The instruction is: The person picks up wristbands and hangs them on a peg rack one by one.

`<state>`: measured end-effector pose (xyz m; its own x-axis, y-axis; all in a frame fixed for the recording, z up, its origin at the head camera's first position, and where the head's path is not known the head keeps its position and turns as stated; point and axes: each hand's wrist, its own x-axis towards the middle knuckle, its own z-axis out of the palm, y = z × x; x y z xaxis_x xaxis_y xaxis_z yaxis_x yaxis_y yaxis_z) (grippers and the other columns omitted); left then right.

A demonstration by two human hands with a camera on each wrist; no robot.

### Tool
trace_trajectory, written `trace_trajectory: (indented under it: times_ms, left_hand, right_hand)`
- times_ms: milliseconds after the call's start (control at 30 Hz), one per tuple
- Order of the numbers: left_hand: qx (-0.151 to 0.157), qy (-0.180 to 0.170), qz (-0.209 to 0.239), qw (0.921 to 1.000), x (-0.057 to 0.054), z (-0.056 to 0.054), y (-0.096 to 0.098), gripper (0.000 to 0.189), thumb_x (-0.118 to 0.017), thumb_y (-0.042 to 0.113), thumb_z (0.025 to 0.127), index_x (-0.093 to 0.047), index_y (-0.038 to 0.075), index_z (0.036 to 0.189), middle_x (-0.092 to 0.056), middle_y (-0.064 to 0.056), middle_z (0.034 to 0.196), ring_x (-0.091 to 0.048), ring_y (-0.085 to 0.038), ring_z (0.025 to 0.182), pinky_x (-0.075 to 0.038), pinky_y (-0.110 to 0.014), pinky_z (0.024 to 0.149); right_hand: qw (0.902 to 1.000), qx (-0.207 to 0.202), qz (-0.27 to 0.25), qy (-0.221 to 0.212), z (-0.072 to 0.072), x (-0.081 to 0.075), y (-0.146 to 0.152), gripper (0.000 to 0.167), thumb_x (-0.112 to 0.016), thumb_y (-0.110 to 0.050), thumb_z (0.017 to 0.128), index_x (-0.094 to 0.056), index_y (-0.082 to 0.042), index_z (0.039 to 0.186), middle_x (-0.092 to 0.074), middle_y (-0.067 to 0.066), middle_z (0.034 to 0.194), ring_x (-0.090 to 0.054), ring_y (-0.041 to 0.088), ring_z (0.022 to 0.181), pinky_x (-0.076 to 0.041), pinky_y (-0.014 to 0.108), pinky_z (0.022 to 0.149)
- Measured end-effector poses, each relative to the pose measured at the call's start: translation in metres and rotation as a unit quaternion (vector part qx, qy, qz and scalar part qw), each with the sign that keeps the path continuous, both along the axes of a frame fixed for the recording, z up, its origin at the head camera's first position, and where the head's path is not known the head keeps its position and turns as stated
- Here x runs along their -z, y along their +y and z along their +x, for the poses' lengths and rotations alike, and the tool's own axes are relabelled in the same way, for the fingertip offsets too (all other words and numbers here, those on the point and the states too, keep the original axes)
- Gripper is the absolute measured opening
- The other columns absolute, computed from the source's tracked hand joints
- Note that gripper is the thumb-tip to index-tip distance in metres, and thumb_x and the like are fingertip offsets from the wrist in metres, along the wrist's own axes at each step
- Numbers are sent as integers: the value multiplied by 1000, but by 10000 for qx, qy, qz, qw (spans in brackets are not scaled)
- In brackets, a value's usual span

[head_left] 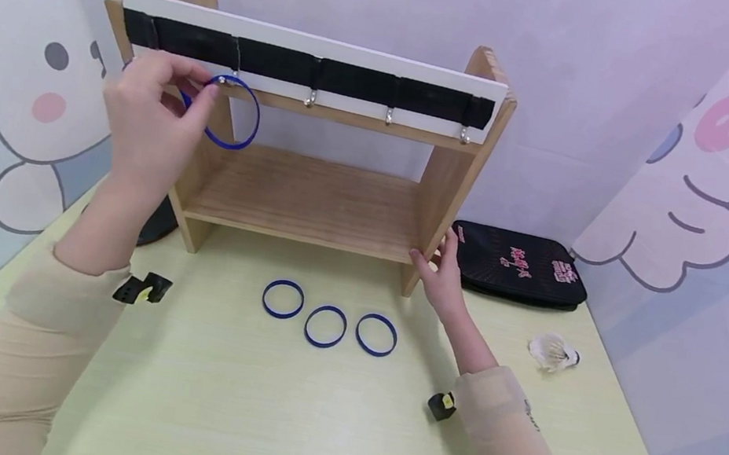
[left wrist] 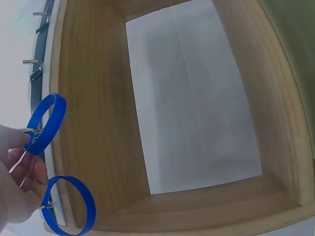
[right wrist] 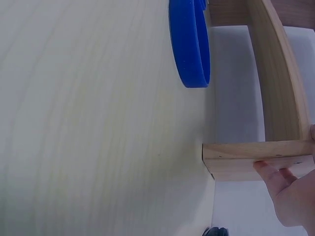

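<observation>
My left hand [head_left: 156, 119] pinches a blue wristband [head_left: 257, 121] between thumb and fingers at the second hook from the left on the wooden shelf [head_left: 312, 195]. In the left wrist view this band [left wrist: 58, 115] surrounds the hook's tip, and another blue wristband [left wrist: 90, 204] hangs from the hook beside it. My right hand [head_left: 445, 280] grips the shelf's right side panel low down, thumb in front, fingers against its outer face [right wrist: 275, 172]. Three more blue wristbands lie on the table, at left [head_left: 280, 316], middle [head_left: 322, 345] and right [head_left: 373, 353].
Bare metal hooks [head_left: 311, 97] continue rightward along the white board with a black strip [head_left: 276, 62]. A black zipped case [head_left: 516, 266] lies right of the shelf, and a shuttlecock [head_left: 554, 354] lies nearer. Part of a dark object [head_left: 159, 223] shows behind my left forearm.
</observation>
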<state>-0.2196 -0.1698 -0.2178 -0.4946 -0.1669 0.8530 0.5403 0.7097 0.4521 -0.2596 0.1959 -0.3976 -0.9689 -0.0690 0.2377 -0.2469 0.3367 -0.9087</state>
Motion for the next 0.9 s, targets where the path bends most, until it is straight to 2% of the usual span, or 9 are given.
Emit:
trace_trajectory:
  times_ms: [133, 233, 367, 467, 567, 700, 900]
  left_hand:
    - [-58, 352, -48, 9994, 0, 2, 0, 26, -63, 20, 89, -67, -5, 97, -64, -15, 94, -53, 1, 84, -39, -9, 66]
    - [-129, 449, -92, 9989, -1, 7, 2, 25, -65, 19, 89, -66, -5, 97, -63, -14, 97, -56, -10, 87, -39, -8, 68]
    - [-91, 482, -361, 9981, 0, 16, 4, 23, -66, 16, 88, -65, -6, 98, -64, -18, 99, -56, -27, 89, -38, -11, 71]
    - [23, 417, -489, 9979, 2, 21, 7, 21, -67, 13, 87, -66, -4, 98, -66, -18, 100, -53, -30, 92, -35, -18, 78]
    - [171, 256, -586, 9978, 8, 26, 11, 20, -70, 12, 85, -67, -3, 98, -67, -16, 102, -53, -30, 100, -35, -27, 86]
    - [414, -39, -714, 9966, 20, 32, 17, 22, -74, 10, 81, -68, -1, 100, -67, -16, 104, -53, -31, 108, -37, -34, 93]
    - [774, -276, -1074, 9908, 41, 33, 22, 23, -73, 6, 81, -67, 0, 102, -66, -15, 103, -52, -30, 105, -39, -33, 91]
  right_hand:
    - [9999, 74, 71, 49, -6, 11, 2, 69, -60, -17, 93, -16, -27, 146, -35, 20, 145, -50, 39, 118, -46, 54, 93]
    - [9999, 89, 99, 67, -6, 11, 2, 69, -60, -18, 93, -16, -29, 146, -34, 20, 145, -50, 38, 118, -46, 54, 93]
    - [9999, 47, 116, 57, 0, 1, -1, 68, -58, -14, 94, -16, -21, 147, -34, 25, 144, -50, 42, 118, -45, 56, 93]
    - [10000, 19, 60, 18, 8, -10, -4, 67, -58, -11, 93, -16, -15, 147, -33, 28, 144, -49, 45, 118, -44, 57, 93]
    - [10000, -1, -13, 0, 12, -15, -6, 68, -58, -8, 93, -16, -14, 147, -32, 28, 145, -48, 46, 118, -44, 58, 93]
    - [10000, 61, -17, -65, 5, -6, -3, 69, -59, -12, 93, -16, -20, 147, -33, 23, 146, -49, 42, 119, -45, 56, 93]
    - [9998, 152, 139, 39, -7, 10, 3, 69, -60, -19, 93, -16, -29, 146, -32, 18, 147, -50, 39, 118, -46, 55, 92]
